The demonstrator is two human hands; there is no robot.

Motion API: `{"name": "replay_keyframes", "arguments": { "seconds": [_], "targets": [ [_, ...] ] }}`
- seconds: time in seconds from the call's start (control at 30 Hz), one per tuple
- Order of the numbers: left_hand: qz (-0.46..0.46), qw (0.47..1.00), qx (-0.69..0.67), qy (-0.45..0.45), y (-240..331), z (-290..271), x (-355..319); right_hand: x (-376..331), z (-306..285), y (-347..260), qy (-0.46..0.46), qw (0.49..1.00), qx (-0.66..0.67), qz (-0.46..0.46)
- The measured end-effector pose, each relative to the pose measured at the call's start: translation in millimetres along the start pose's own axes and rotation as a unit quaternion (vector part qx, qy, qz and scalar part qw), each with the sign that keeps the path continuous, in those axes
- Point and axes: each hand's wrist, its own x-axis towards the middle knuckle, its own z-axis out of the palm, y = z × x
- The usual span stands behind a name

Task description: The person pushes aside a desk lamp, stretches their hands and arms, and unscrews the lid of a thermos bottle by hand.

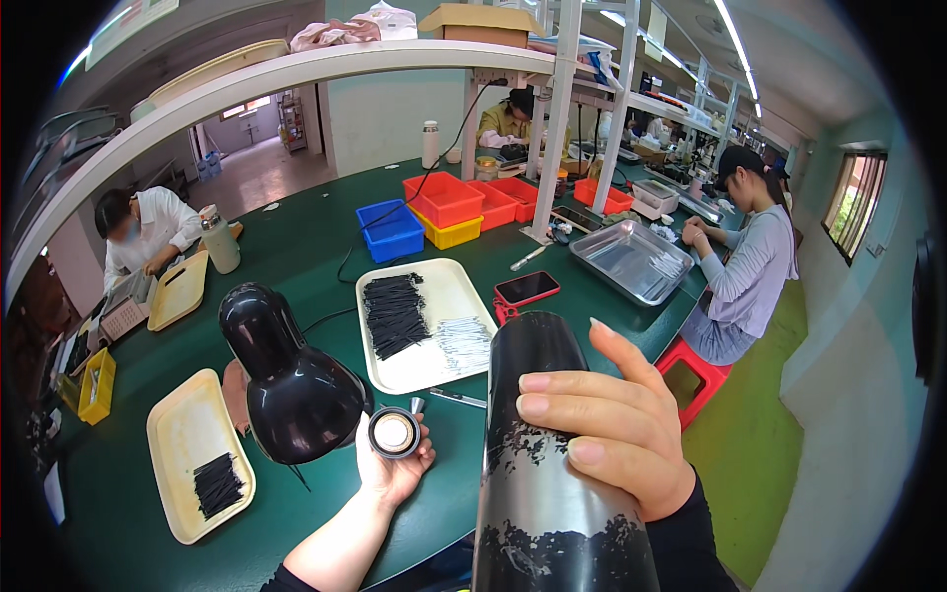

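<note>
Close up, a large black metal flask stands tilted in front of me, its paint worn off in patches down to bare silver. My right hand is wrapped round its right side, with the thumb pointing up. To the left, my left hand holds a round black lid whose pale tan inner disc faces up. Lid and flask are apart. Beyond them lies a cream tray with a pile of thin black sticks and a smaller pile of white ones.
A black desk lamp stands left of my hand, beside another tray with black sticks. A phone, red, blue and yellow bins and a metal tray are farther off. Co-workers sit left, right and behind.
</note>
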Motion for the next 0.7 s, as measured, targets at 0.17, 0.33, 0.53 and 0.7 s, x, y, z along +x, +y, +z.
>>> {"name": "replay_keyframes", "arguments": {
  "seconds": [0.17, 0.33, 0.53, 0.7],
  "targets": [
    [-0.013, 0.995, -0.072, 0.065, -4, -2, 3, -9, 2, 1, -0.037, 0.999, 0.021, 0.026],
    [0.051, 0.998, 0.029, 0.035, 0, 15, -5, -20, 11, 2, -0.061, 0.992, 0.089, 0.065],
    [0.047, 0.997, 0.054, 0.016, -1, 5, 0, -33, 23, 0, -0.051, 0.986, 0.125, 0.1],
    [0.041, 0.998, 0.049, 0.021, -2, 3, -1, -38, 29, -2, -0.055, 0.982, 0.146, 0.111]
  ]
}}
